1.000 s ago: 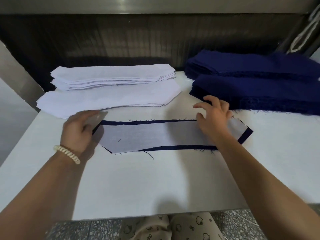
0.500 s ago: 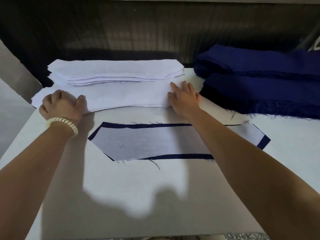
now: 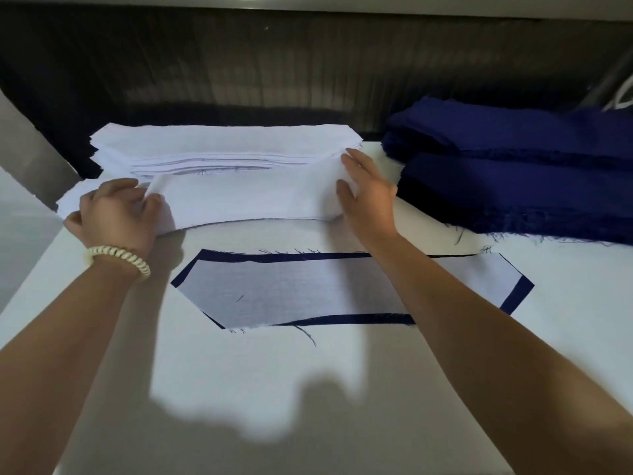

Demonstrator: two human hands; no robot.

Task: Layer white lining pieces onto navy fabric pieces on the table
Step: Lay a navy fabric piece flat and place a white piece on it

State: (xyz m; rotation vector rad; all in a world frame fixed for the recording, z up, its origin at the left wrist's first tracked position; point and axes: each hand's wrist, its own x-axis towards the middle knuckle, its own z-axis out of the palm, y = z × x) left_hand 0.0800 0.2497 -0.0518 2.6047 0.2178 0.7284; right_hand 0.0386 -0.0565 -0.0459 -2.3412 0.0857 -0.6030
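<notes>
I'm seeing top white lining pc (image 3: 246,200) being held at both ends.
L hand (image 3: 116,214) pinching left end, R hand (image 3: 368,197) thumb+fingers pinching right.

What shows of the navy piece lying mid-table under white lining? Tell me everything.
The navy fabric piece lies flat on the white table, long with angled ends, its frayed edges trailing loose threads. A white lining piece covers most of it, leaving thin navy bands along the far edge, near edge and right end. No hand touches it; the right forearm crosses over its right part.
</notes>
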